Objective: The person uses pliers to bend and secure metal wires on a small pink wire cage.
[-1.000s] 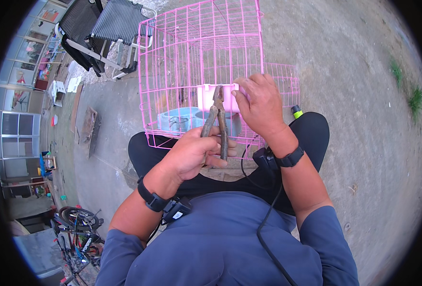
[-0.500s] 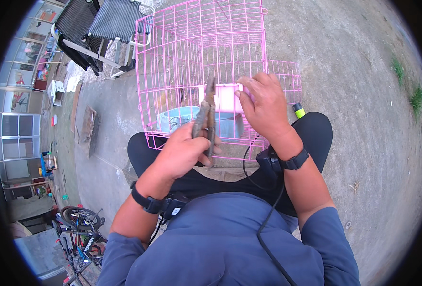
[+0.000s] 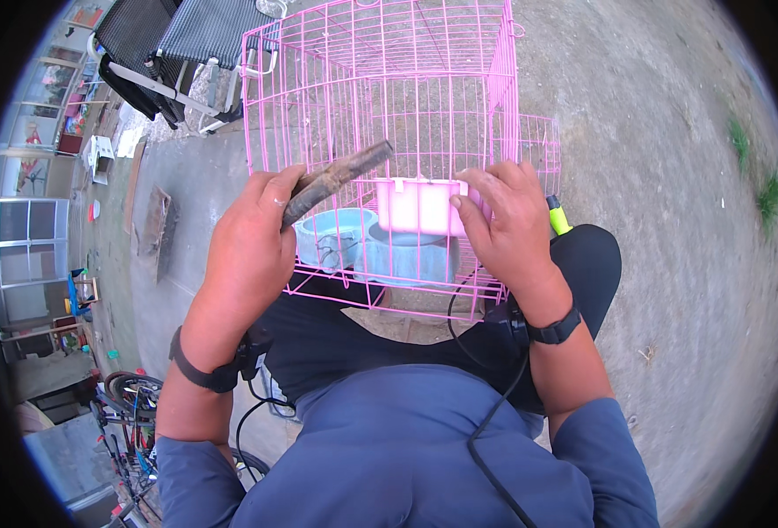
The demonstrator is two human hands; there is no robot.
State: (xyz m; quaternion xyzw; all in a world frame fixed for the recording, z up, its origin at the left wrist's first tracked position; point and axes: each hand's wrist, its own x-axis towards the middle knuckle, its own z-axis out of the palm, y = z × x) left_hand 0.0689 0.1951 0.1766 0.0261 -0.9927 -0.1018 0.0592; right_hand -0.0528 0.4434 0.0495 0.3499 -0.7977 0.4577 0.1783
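A pink wire cage [image 3: 499, 88] stands before me, between my knees. My left hand [image 3: 248, 238] is closed around worn, rusty pliers [image 3: 340, 180], their jaws pointing up and right in front of the cage's wires. A pink plastic trough [image 3: 420, 209] sits against the wires low on the cage's near side. My right hand [image 3: 514, 231] pinches the trough's right upper corner between thumb and forefinger; the exact contact is partly hidden. Below the trough, two pale blue bowls [image 3: 406, 262] rest side by side inside the cage, and thin dark wire lies over the left one.
Black folding chairs [image 3: 208, 35] with pale frames stand at the far left. A yellow-green and black object [image 3: 558, 216] lies by my right knee. Black cables [image 3: 485, 422] run from my wrist straps. Bicycles [image 3: 134, 422] lie at the lower left, and grass tufts [image 3: 769, 187] grow far right.
My left hand has moved left, and the pliers have tipped from upright to slanting rightward. The cage and trough appear slightly lower in view, with my right hand still at the trough's corner.
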